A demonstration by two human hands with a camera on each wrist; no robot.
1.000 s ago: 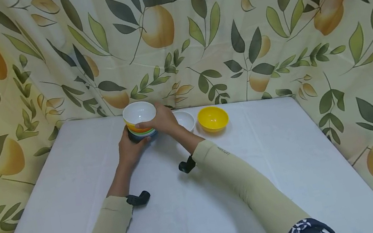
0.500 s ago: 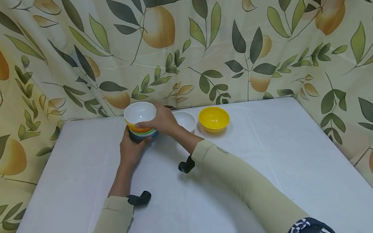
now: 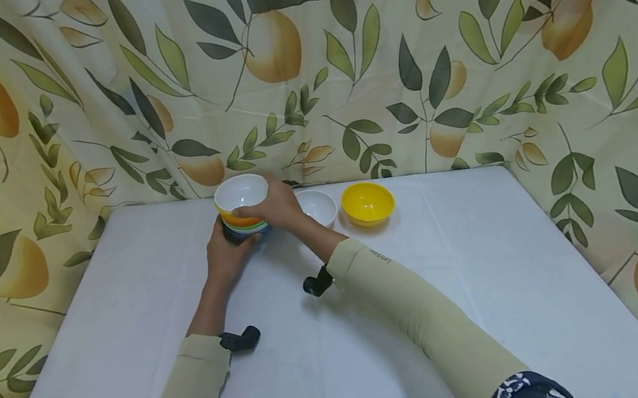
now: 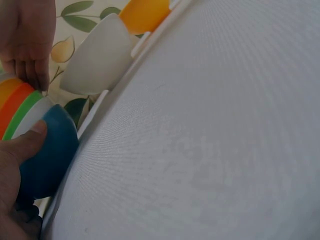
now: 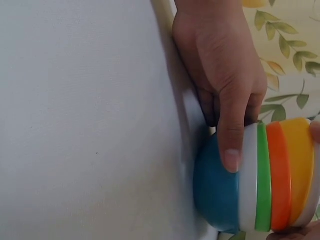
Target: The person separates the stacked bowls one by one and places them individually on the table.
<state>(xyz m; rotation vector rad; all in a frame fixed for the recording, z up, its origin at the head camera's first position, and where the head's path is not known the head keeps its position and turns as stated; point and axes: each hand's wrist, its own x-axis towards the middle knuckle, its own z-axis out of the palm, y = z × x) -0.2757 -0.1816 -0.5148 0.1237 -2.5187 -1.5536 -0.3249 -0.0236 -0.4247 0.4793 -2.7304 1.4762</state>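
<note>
**Both hands on the bowl stack**

At the counter's (image 3: 125,333) far edge, the left hand (image 3: 224,252) cups the low blue bowl of the stack (image 3: 241,214), its fingers curled round it. The right hand (image 3: 272,206) grips the stack's top rim, fingers curled. Just right stand a white bowl (image 3: 320,204) and a yellow bowl (image 3: 367,202).

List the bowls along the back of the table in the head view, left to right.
stack of bowls → white bowl → yellow bowl
</note>
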